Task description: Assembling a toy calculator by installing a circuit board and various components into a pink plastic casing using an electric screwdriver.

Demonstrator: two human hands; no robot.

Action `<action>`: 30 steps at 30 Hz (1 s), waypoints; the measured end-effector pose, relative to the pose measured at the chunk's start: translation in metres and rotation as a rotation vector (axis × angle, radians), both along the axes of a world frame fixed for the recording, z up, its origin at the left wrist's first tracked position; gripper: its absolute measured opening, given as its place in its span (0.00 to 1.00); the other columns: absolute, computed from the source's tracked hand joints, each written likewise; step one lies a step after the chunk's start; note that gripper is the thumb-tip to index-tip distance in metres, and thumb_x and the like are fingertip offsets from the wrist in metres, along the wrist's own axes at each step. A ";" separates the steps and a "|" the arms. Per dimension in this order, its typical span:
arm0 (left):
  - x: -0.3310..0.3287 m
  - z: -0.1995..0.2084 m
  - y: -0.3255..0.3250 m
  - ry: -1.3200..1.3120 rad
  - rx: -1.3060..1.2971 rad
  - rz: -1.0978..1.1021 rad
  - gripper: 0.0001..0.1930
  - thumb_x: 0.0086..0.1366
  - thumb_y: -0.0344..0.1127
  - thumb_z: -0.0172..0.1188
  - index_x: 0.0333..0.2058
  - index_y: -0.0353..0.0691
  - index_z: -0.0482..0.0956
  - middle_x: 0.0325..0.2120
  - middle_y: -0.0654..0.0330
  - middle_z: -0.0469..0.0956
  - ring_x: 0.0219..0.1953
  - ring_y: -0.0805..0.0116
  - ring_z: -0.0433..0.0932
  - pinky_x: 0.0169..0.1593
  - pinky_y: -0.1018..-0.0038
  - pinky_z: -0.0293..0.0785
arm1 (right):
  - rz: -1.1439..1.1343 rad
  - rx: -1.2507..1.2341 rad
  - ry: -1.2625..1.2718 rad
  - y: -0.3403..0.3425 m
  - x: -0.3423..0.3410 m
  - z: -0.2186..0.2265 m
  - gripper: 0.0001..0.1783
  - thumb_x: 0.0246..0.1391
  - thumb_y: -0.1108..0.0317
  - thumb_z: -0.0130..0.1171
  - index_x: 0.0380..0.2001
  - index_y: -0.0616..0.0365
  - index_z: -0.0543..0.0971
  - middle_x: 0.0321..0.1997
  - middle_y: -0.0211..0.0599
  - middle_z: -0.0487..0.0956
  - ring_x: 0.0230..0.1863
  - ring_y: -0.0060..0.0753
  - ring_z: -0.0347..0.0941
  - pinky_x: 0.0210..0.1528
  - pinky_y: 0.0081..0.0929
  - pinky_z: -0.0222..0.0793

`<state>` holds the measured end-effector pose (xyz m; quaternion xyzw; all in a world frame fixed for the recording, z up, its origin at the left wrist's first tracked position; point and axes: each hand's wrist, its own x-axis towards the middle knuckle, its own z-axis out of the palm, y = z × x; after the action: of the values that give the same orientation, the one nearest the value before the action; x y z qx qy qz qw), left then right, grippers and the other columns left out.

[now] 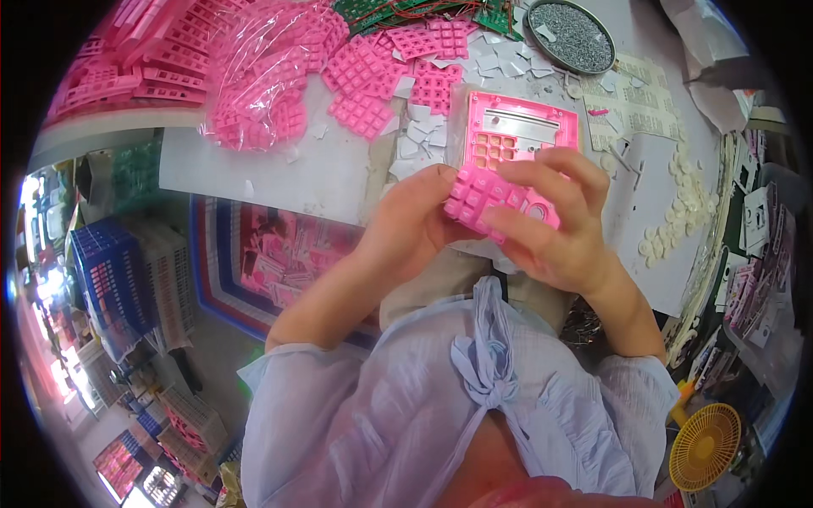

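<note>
Between my two hands is a pink rubber keypad with raised square keys, tilted above the table's near edge. My left hand is closed on its left end, with some of the fingers hidden beneath it. My right hand pinches the right end, thumb at the near edge and fingers curled over the far side. Just beyond the keypad lies a pink calculator housing, with rows of square key openings and a long pale strip across its upper part.
Loose pink keypads and a clear bag of keypads lie left of the housing, among small white squares. Farther back are green circuit boards and a round tray of small metal parts. Whitish discs are scattered rightward.
</note>
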<state>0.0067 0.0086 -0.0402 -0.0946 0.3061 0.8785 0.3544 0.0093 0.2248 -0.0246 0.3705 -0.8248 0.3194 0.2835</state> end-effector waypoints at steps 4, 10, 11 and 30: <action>0.012 -0.016 -0.001 0.128 -0.039 0.037 0.12 0.78 0.36 0.46 0.49 0.34 0.72 0.44 0.55 0.78 0.49 0.68 0.79 0.56 0.67 0.77 | -0.026 0.081 -0.266 -0.005 0.017 0.019 0.22 0.35 0.69 0.71 0.40 0.48 0.83 0.49 0.32 0.79 0.47 0.40 0.70 0.46 0.34 0.71; 0.030 0.018 -0.002 0.523 -0.421 -0.057 0.08 0.73 0.23 0.49 0.47 0.30 0.74 0.43 0.54 0.77 0.45 0.69 0.78 0.54 0.69 0.74 | -0.044 -0.019 -0.699 0.011 0.014 0.028 0.13 0.45 0.69 0.71 0.36 0.56 0.83 0.31 0.35 0.80 0.27 0.30 0.73 0.31 0.26 0.70; 0.028 0.019 -0.011 0.641 -0.513 -0.068 0.08 0.72 0.21 0.49 0.46 0.29 0.75 0.44 0.53 0.77 0.44 0.69 0.78 0.54 0.70 0.74 | -0.053 -0.087 -0.900 0.016 0.010 0.032 0.11 0.48 0.69 0.70 0.35 0.58 0.83 0.29 0.35 0.80 0.26 0.29 0.73 0.30 0.25 0.70; -0.020 -0.010 -0.029 1.200 -1.060 0.109 0.05 0.61 0.20 0.61 0.36 0.32 0.81 0.36 0.55 0.82 0.40 0.63 0.80 0.47 0.70 0.75 | -0.075 0.298 -0.336 0.020 -0.024 -0.013 0.31 0.51 0.54 0.68 0.56 0.58 0.77 0.60 0.48 0.75 0.63 0.52 0.70 0.60 0.44 0.70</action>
<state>-0.0131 -0.0206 -0.0498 0.2234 0.8160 0.5331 -0.0061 -0.0149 0.2444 -0.0371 0.3189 -0.9118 0.2404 0.0959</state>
